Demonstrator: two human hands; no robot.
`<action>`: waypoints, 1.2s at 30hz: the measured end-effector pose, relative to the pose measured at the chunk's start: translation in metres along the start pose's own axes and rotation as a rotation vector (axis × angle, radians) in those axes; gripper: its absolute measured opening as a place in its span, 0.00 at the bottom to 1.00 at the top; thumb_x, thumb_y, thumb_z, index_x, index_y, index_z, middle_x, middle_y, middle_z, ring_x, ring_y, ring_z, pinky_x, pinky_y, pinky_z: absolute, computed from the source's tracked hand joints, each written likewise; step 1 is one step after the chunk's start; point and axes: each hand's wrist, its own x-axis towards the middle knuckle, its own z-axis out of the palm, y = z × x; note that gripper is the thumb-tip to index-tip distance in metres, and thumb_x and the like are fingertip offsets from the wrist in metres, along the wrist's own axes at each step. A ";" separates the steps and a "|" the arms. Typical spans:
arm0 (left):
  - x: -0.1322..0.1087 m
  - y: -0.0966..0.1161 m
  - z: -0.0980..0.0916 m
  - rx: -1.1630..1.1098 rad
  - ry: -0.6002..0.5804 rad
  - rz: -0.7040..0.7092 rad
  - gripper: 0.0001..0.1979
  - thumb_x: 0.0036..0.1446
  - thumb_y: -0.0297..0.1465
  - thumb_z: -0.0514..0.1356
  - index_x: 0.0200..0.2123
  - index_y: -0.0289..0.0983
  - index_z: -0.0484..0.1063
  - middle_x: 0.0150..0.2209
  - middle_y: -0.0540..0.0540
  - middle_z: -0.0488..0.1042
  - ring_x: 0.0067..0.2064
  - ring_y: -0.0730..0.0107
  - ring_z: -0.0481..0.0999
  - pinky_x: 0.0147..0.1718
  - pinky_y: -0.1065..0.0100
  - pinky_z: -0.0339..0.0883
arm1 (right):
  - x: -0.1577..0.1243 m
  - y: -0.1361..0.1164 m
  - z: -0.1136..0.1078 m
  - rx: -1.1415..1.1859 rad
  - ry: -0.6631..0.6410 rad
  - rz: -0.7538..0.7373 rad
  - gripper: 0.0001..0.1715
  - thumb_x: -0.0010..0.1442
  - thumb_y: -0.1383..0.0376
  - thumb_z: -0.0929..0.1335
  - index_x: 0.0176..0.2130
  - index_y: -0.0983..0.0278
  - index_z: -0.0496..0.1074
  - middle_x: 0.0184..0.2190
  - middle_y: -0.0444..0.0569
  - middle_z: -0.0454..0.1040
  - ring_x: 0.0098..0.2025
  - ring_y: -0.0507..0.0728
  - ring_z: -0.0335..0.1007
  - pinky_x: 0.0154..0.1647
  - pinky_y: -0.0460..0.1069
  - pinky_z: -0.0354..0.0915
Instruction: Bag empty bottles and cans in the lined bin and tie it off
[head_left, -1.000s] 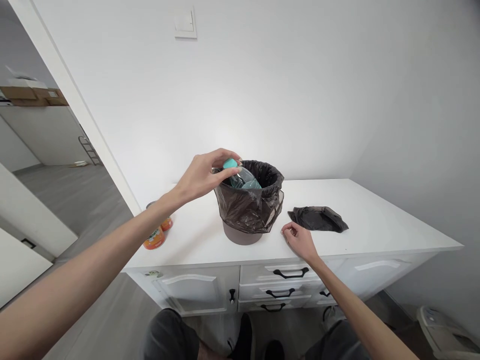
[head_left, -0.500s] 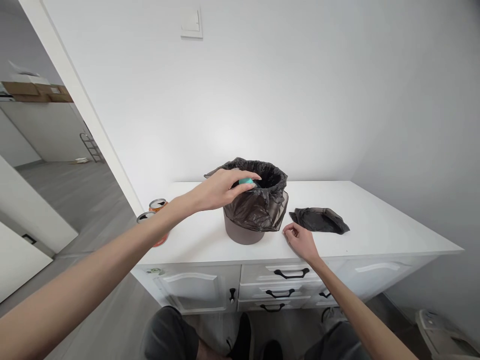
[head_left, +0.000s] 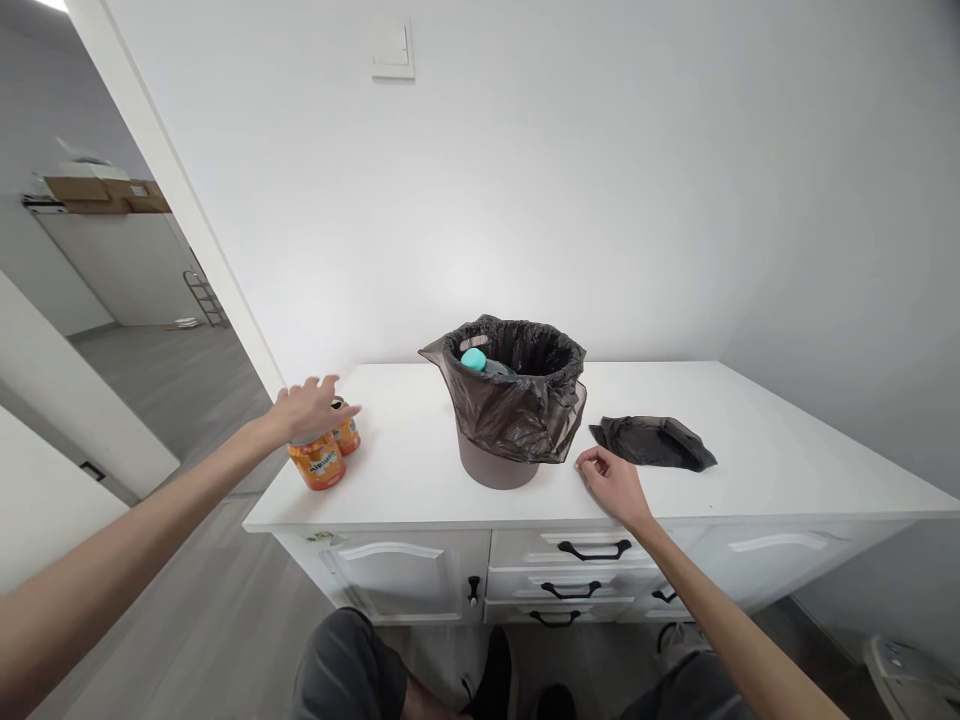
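My left hand (head_left: 311, 408), fingers spread, is over two orange soda cans at the left end of the white cabinet top. It hides the top of the front can (head_left: 319, 465) and part of the rear can (head_left: 347, 436). In the middle stands a brown trash bin (head_left: 496, 468) lined with a dark plastic bag (head_left: 517, 415) folded over its rim. A bottle with a turquoise cap (head_left: 473, 359) leans inside the bin. My right hand (head_left: 611, 482) rests on the top, right of the bin, its fingers curled together; whether anything is in them is hidden.
A flat folded black plastic bag (head_left: 654, 442) lies beyond my right hand. The white cabinet (head_left: 405, 575) has drawers with black handles below its top. Behind it is a wall with a light switch (head_left: 392, 50). A doorway opens at the left.
My left hand has let go of the turquoise-capped bottle in the bin and moved left to the cans, its fingers now spread. My right hand stays in place on the cabinet top.
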 end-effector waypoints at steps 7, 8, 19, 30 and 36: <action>-0.003 0.000 0.009 -0.012 -0.061 -0.055 0.36 0.56 0.56 0.62 0.63 0.43 0.71 0.52 0.34 0.81 0.53 0.36 0.81 0.45 0.51 0.73 | 0.000 0.003 0.001 0.006 0.009 -0.018 0.17 0.57 0.56 0.63 0.33 0.60 0.78 0.27 0.46 0.77 0.30 0.59 0.69 0.36 0.52 0.62; -0.004 0.007 0.002 -0.042 0.008 -0.034 0.36 0.58 0.54 0.61 0.64 0.43 0.69 0.54 0.33 0.80 0.54 0.36 0.80 0.46 0.50 0.74 | 0.000 0.003 0.001 0.009 0.010 -0.017 0.17 0.58 0.56 0.63 0.33 0.61 0.78 0.27 0.46 0.77 0.30 0.59 0.69 0.36 0.52 0.62; -0.060 0.165 -0.115 -0.524 0.634 0.581 0.27 0.62 0.41 0.67 0.62 0.40 0.69 0.57 0.43 0.78 0.53 0.59 0.79 0.57 0.56 0.74 | 0.002 0.012 0.001 0.042 0.011 -0.021 0.14 0.59 0.58 0.64 0.34 0.60 0.78 0.26 0.45 0.77 0.30 0.59 0.71 0.36 0.51 0.63; -0.006 0.210 -0.073 -0.606 0.314 0.564 0.30 0.63 0.46 0.66 0.64 0.41 0.70 0.66 0.40 0.73 0.61 0.53 0.77 0.56 0.55 0.74 | 0.005 0.005 -0.001 0.085 0.019 -0.011 0.14 0.58 0.58 0.64 0.33 0.60 0.78 0.24 0.45 0.76 0.29 0.58 0.71 0.36 0.51 0.62; -0.028 0.122 -0.044 -0.481 0.539 0.390 0.33 0.70 0.54 0.53 0.69 0.42 0.64 0.69 0.39 0.68 0.68 0.50 0.68 0.66 0.50 0.64 | 0.001 -0.008 -0.006 0.089 0.013 -0.007 0.15 0.55 0.57 0.64 0.31 0.60 0.77 0.22 0.45 0.74 0.27 0.57 0.68 0.33 0.51 0.60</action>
